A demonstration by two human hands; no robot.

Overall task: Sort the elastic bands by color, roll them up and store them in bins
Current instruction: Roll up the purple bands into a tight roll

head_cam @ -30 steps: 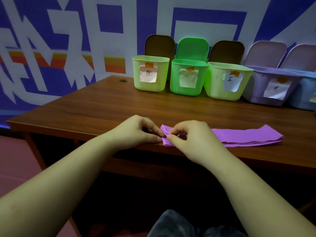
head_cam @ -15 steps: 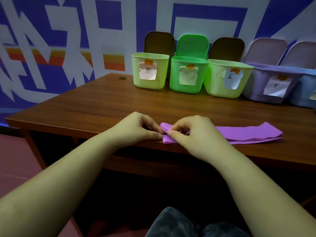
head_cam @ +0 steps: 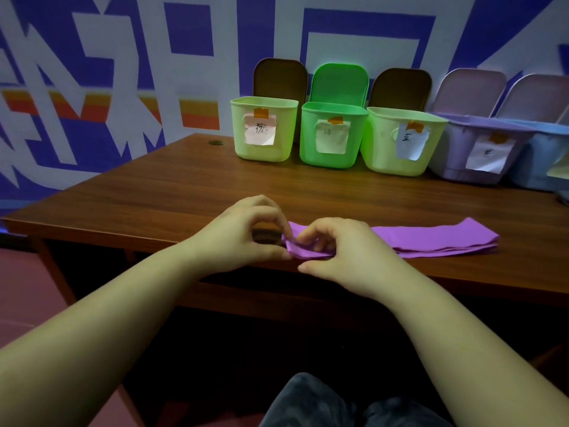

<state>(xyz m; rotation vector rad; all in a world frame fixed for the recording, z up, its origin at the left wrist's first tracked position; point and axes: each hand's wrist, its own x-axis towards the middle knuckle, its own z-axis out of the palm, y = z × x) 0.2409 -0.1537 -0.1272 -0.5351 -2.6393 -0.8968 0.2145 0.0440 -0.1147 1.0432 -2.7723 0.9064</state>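
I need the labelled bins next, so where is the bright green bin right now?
In the head view the bright green bin stands at the table's far edge, second from left, between two pale yellow-green bins.

Handwritten paper labels: 粉 on the pale-green bin (head_cam: 264, 149), 蓝 on the third bin (head_cam: 381, 155).

A brown wooden table (head_cam: 160, 192) carries a purple elastic band (head_cam: 431, 240) and five labelled bins (head_cam: 332, 155).
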